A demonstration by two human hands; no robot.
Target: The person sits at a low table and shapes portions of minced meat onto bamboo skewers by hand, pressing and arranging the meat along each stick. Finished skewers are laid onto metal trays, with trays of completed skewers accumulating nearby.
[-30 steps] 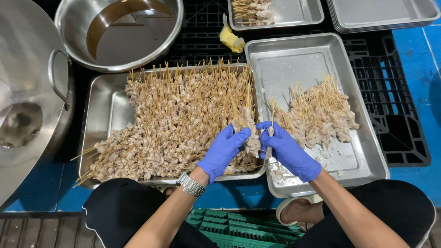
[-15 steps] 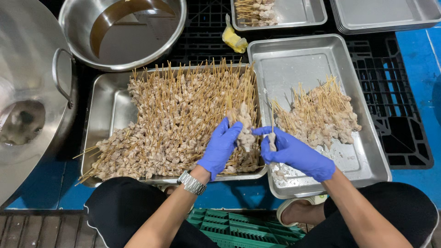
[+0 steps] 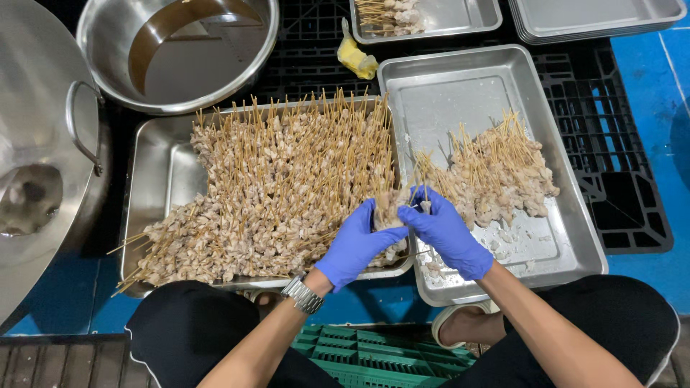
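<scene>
both gloved hands' grip pinches one meat skewer.

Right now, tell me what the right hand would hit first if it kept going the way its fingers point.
The right hand points up and leftward at the skewer pinched between both hands; past it lies the big skewer pile in the left tray. Depth is unclear.

We see a black plastic pallet on a blue floor. On it sit two steel trays, a round basin at upper left, a yellow rag and more trays along the top edge.
</scene>
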